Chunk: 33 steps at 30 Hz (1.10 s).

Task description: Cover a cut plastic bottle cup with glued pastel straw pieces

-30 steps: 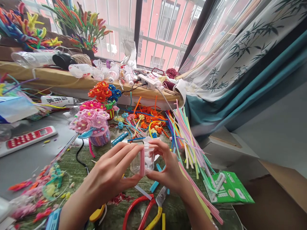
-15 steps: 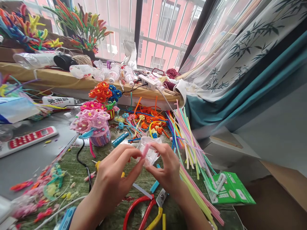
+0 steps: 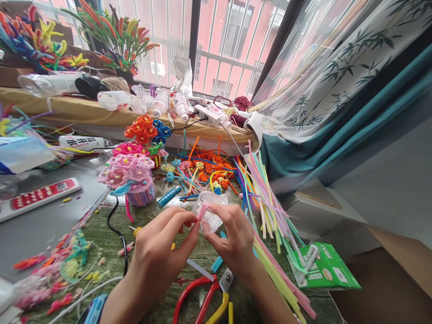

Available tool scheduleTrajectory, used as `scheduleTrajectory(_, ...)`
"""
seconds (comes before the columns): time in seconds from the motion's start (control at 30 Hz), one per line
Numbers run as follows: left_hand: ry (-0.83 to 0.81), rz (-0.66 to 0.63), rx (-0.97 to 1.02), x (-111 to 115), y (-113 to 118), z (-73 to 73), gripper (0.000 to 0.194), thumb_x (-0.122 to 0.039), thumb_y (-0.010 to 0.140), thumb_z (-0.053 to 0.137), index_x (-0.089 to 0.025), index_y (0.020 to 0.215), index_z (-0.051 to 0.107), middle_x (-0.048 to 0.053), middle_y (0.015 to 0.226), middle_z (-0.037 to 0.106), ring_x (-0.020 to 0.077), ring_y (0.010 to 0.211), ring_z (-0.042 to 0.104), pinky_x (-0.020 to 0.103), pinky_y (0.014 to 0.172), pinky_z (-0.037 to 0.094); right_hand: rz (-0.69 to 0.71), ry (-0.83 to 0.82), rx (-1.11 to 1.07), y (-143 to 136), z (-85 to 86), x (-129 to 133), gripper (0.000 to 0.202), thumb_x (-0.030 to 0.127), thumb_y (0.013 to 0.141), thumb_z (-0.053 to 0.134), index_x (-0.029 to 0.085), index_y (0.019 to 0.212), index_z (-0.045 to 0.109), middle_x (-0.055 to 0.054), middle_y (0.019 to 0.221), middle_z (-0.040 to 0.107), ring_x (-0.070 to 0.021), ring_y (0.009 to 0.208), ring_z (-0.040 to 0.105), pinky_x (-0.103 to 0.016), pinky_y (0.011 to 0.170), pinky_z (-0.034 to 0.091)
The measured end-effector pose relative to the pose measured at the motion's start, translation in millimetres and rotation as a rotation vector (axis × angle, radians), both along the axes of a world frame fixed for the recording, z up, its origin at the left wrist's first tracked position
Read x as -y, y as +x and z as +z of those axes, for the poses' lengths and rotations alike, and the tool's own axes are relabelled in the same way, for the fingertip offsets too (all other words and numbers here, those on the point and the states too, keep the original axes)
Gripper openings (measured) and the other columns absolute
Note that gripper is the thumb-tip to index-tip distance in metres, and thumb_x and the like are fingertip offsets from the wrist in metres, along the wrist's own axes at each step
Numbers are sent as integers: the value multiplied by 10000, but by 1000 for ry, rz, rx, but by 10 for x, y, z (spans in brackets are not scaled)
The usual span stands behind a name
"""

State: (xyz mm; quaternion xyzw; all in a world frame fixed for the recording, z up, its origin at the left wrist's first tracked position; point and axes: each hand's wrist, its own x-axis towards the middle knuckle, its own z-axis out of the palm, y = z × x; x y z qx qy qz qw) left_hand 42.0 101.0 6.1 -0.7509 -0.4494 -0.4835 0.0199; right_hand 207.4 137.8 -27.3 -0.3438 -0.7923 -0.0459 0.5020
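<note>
A short pink pipe cleaner (image 3: 201, 211) is pinched between the thumb and index finger of my left hand (image 3: 160, 245). My right hand (image 3: 231, 236) is curled, with its index fingertip at the upper end of the same pipe cleaner and the thumb lower down. Right behind the fingers is a clear plastic cup (image 3: 213, 198), partly hidden by them; whether a hand touches it, I cannot tell. Below the hands lie scissors (image 3: 227, 280) with red and yellow handles. Short blue pieces (image 3: 217, 264) lie beside their blades.
Long pastel pipe cleaners (image 3: 270, 202) lie at the right, near a green packet (image 3: 332, 267). Pipe-cleaner flower pots (image 3: 140, 191), a blue lighter (image 3: 168, 196) and an orange pile (image 3: 218, 162) stand or lie beyond my hands. Scraps and a black cable (image 3: 117, 229) are at the left.
The pink pipe cleaner and my fingertips have shifted slightly left, and the pipe cleaner's angle has changed a little. More of the clear cup's rim shows. Both hands keep their grip.
</note>
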Motion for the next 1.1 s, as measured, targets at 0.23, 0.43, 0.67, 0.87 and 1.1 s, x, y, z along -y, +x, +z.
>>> scheduleTrajectory(0.23, -12, -26, 27, -13, 14, 16, 97, -77, 866, 622, -172, 884, 613, -6, 809, 645, 79, 697, 604, 195, 687, 470, 1, -12, 3, 3, -15, 5, 475, 138, 888, 598, 287, 1321, 471, -58, 943, 631, -232, 840, 610, -380, 738, 546)
scheduleTrajectory(0.43, -48, -6, 23, 0, 3, 24, 61, -152, 870, 643, -186, 855, 594, -37, 709, 592, 78, 602, 556, 206, 609, 447, 28, -96, -91, 8, 38, -1, 448, 156, 873, 601, 284, 1284, 475, -55, 1042, 627, -225, 885, 609, -376, 749, 546)
scheduleTrajectory(0.67, -11, 9, -29, -18, 38, 4, 70, -151, 883, 587, -192, 827, 579, -39, 661, 578, 93, 562, 576, 210, 570, 442, 32, -85, -88, 9, 60, -1, 409, 139, 874, 595, 278, 1247, 501, -47, 1018, 641, -221, 900, 612, -369, 781, 535)
scheduleTrajectory(0.87, -48, -14, -1, -7, 24, -2, 78, -152, 876, 593, -197, 816, 571, -47, 655, 560, 88, 554, 549, 212, 560, 433, 85, -118, -115, 30, 72, -13, 440, 123, 842, 627, 269, 1244, 523, -44, 1041, 650, -215, 900, 611, -360, 809, 532)
scheduleTrajectory(1.1, -116, 118, 123, -53, -74, 66, 45, -221, 897, 575, -209, 879, 614, -23, 750, 605, 108, 586, 541, 248, 571, 457, 246, -461, -200, 43, 77, -69, 673, 131, 760, 695, 279, 1378, 471, -37, 1143, 635, -177, 855, 612, -344, 841, 543)
